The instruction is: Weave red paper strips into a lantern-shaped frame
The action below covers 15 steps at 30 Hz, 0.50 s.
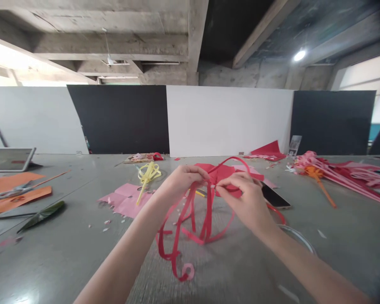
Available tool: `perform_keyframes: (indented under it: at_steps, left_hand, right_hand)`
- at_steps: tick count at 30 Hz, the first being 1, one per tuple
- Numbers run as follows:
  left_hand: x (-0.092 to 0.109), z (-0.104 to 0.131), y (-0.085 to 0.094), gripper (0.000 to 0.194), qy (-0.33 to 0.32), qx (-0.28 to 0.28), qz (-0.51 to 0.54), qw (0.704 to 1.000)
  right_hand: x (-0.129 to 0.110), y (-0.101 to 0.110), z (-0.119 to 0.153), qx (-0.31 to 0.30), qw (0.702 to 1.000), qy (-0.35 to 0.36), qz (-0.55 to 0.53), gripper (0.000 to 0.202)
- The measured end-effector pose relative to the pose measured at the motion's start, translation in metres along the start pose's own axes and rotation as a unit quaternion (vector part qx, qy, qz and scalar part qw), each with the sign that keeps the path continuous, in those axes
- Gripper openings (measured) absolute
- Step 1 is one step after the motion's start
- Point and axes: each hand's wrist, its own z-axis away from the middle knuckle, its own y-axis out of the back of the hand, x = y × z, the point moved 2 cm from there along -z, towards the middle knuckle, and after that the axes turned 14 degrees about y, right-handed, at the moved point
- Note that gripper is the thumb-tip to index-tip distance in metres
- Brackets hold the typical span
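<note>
Long red strips (pixel 176 236) hang in loops and curls below my two hands, over the middle of the grey table. My left hand (pixel 190 179) pinches the gathered strips at their top. Close to its right, my right hand (pixel 240 190) has thumb and forefinger pressed together at the same bunch, with one red strip arching above the fingers. A small pink curl (pixel 188 270) is at the lowest strip's end. Behind the hands lie sheets of red paper (pixel 220 171), and a yellow tool (pixel 200 193) shows partly between them.
Pink paper (pixel 123 202) and a yellow strip flower (pixel 148 175) lie left. Farther left are scissors (pixel 14 192), orange paper (pixel 34 195), a green leaf (pixel 44 214) and a tablet (pixel 12 159). Rightward are a phone (pixel 275 196), a wire coil (pixel 299 236), an orange flower (pixel 323 190) and pink strips (pixel 332 169).
</note>
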Motion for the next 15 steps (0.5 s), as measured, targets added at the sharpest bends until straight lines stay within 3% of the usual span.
perform_keyframes:
  at_steps: [4, 6, 10, 15]
  left_hand:
    - [-0.002, 0.000, -0.003, 0.016, 0.005, 0.002, -0.060, 0.998]
    - [-0.002, 0.001, -0.006, 0.017, 0.000, 0.006, -0.098, 0.995]
    - [-0.002, 0.000, -0.012, 0.017, -0.023, 0.018, -0.147, 0.989]
    - [-0.004, -0.002, -0.014, 0.012, -0.041, 0.062, -0.160, 0.984]
  right_hand:
    - [0.014, -0.009, 0.007, -0.018, 0.985, -0.128, -0.115, 0.013]
    - [0.019, -0.012, 0.010, -0.015, 0.975, -0.160, -0.153, 0.017]
    - [0.022, -0.016, 0.012, -0.012, 0.965, -0.170, -0.199, 0.019]
    - [0.025, -0.018, 0.015, 0.010, 0.970, -0.174, -0.167, 0.020]
